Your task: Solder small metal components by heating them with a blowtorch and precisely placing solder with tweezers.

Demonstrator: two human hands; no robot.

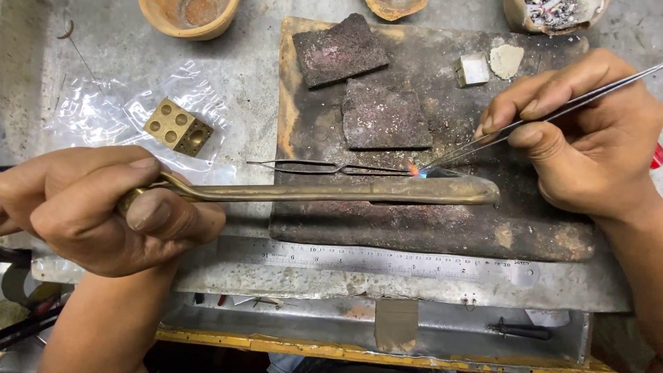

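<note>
Seen from above, a person is working at a grey metal worktop point(242, 90) with both bare hands. The left hand point(97, 207) is clenching its grip around the handle end of a long brass torch point(331, 191), with the thumb pressing on top. The torch is lying level across the view, its tip reaching toward the right over a scorched dark board point(483, 228).

The right hand point(587, 138) is pinching long thin tweezers point(525, 121) between thumb and fingers. The tweezers are slanting down and leftward to a small flame point(416, 170), orange and blue, glowing just above the torch's barrel near the middle of the board. What the tweezer tips are holding is too small to tell.

A second pair of wire tweezers point(324, 166) is lying on the board, pointing at the flame from the left. Two rough dark blocks point(383, 114) are sitting on the board behind it, with a small pale cube point(473, 70) near the far right edge.

To the left, a brass cube with round hollows point(177, 126) is resting on a clear plastic bag point(103, 110). A steel ruler point(394, 261) is lying along the near edge of the worktop. Clay bowls point(188, 15) are standing along the far edge.
</note>
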